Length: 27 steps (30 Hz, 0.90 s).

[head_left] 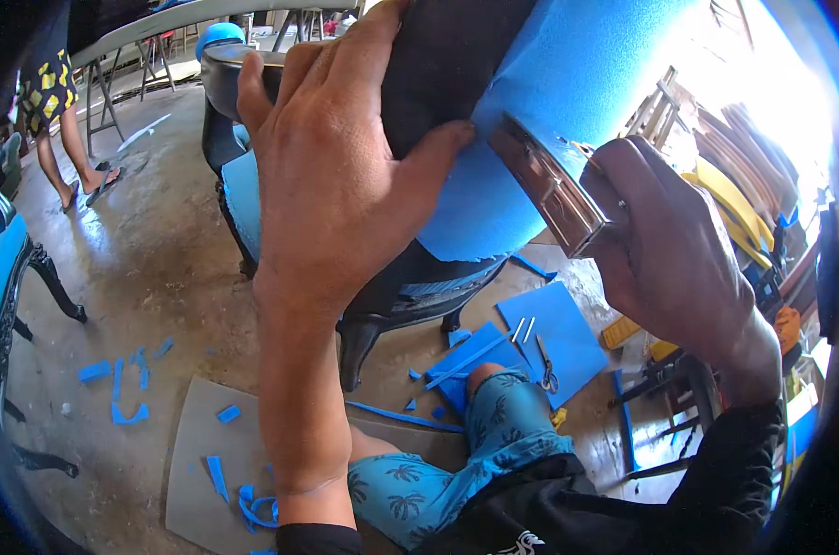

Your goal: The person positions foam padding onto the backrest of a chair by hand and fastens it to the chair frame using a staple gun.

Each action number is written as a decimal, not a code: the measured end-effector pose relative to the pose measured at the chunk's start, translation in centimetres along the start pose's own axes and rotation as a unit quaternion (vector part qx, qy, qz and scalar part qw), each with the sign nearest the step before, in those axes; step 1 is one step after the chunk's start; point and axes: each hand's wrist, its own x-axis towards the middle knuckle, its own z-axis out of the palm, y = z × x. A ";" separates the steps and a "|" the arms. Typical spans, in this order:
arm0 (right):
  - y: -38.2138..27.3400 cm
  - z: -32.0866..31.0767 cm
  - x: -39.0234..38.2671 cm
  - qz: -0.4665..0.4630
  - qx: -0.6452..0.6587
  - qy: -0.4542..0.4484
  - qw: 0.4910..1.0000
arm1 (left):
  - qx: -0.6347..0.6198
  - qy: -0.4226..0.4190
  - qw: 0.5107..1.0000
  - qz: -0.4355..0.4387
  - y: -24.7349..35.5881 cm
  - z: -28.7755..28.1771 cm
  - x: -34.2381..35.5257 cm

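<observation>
A chair stands in front of me, with blue foam (591, 69) wrapped over its rounded part and a black panel (443, 69) beside it. My left hand (332, 176) lies spread against the black panel, its thumb stretched to the edge where black meets blue. In my right hand (674, 240) is a staple gun (554, 190), its long metal magazine slanting across the foam. The gun's nose is close to my left thumb, at the foam's edge; whether it touches cannot be told. Below the foam shows a dark carved chair leg (357, 351).
Scissors (547, 365) and two pale sticks lie on blue foam sheets (567, 324) by my knee. Blue scraps (128, 398) litter the floor and a grey board (193, 462). Another blue-padded chair (45, 277) stands left. A person (54, 120) is at the far left.
</observation>
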 end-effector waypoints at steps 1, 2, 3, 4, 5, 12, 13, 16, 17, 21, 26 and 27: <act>0.1 0.2 0.1 -0.007 0.001 0.011 1.000 | 0.001 -0.003 1.000 -0.002 0.0 0.0 -0.1; 0.1 0.3 0.1 -0.014 0.001 0.023 1.000 | 0.003 -0.002 1.000 -0.001 -0.1 0.1 -0.1; 0.1 0.3 0.2 -0.014 0.000 0.022 1.000 | 0.005 -0.003 1.000 -0.002 -0.2 0.1 -0.1; -0.1 0.3 0.2 -0.010 -0.006 0.024 1.000 | 0.001 -0.002 1.000 -0.005 -0.4 0.2 -0.3; -0.3 0.3 0.2 -0.006 -0.012 0.026 1.000 | -0.002 0.001 1.000 -0.006 -0.5 0.2 -0.4; -1.8 -0.1 0.5 0.000 -0.046 0.024 0.999 | -0.009 0.008 1.000 -0.006 -0.9 0.0 -0.5; -1.7 0.1 0.8 -0.004 -0.036 0.029 0.999 | -0.009 0.006 1.000 -0.007 -1.0 0.0 -0.6; -1.8 0.4 0.8 -0.005 -0.030 0.035 0.999 | -0.009 0.003 1.000 -0.008 -1.1 0.1 -0.6; -1.9 0.2 0.7 -0.001 -0.036 0.035 0.999 | -0.012 0.006 1.000 -0.007 -1.0 0.2 -0.5; -2.0 0.2 0.8 0.016 -0.030 0.037 0.999 | -0.013 0.005 1.000 -0.008 -1.1 0.1 -0.7; -2.1 -0.1 0.8 0.014 -0.032 0.023 0.999 | -0.011 0.004 1.000 -0.006 -1.2 0.0 -0.7; -2.0 0.0 0.8 0.015 -0.033 0.023 0.999 | -0.013 0.005 1.000 -0.006 -1.2 0.0 -0.7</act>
